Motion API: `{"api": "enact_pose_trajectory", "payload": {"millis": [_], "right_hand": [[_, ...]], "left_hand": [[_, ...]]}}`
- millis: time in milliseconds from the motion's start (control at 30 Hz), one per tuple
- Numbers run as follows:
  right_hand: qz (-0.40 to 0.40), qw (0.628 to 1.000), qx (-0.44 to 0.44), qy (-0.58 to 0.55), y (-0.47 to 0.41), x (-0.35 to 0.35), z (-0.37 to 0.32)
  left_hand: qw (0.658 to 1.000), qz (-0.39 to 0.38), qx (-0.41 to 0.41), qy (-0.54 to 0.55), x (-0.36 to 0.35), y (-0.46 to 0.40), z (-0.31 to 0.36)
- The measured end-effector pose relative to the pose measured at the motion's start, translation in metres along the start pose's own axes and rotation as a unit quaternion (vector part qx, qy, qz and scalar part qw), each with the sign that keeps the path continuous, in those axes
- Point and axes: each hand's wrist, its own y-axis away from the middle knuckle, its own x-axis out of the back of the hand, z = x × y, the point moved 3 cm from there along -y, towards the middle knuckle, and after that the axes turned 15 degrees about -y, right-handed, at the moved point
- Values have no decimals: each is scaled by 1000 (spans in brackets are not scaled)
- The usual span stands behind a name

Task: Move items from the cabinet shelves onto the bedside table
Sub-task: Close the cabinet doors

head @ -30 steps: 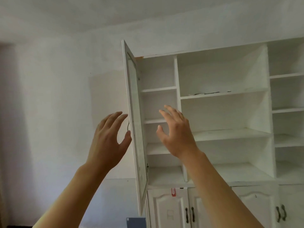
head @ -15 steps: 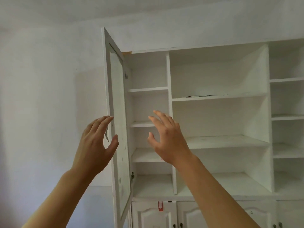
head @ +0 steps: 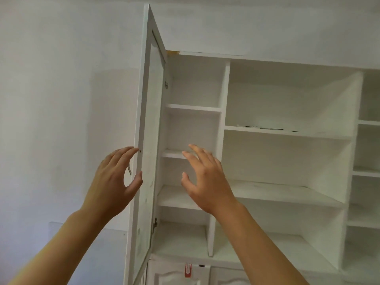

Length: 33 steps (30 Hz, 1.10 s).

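While the cabinet door [head: 147,140] stands ajar, left hand [head: 114,184] spreads beside its edge; right hand [head: 207,182] spreads empty.

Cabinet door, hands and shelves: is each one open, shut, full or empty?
Cabinet door: swung open, seen edge-on.
Left hand: open, holding nothing, by the door's edge.
Right hand: open, holding nothing, raised before the narrow shelves.
Narrow shelves: look bare.
Wide upper shelf: thin dark flat bits on it.

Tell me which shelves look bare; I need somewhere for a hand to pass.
The narrow compartments between the open white glass-paned door and the upright white divider look bare. The wide upper shelf holds thin dark flat things.
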Motion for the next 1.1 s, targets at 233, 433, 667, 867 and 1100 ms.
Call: {"api": "enact_pose_trajectory", "payload": {"millis": [233, 433, 667, 867, 1100], "right_hand": [[-22, 999, 25, 7, -56, -71, 9], [-25, 998, 57, 7, -112, -139, 20], [-9, 994, 106, 27, -150, -194, 45], [23, 989, 148, 21, -151, -202, 60], [49, 984, 173, 18, -137, -183, 88]], "left_hand": [[1000, -3, -2, 3, -56, -21, -67], [998, -37, -56, 5, -116, -52, -127], [987, -89, -125, 52, -180, -71, -169], [982, -51, -143, 108, -196, -75, -168], [973, -20, -168, 157, -215, -78, -132]]}}
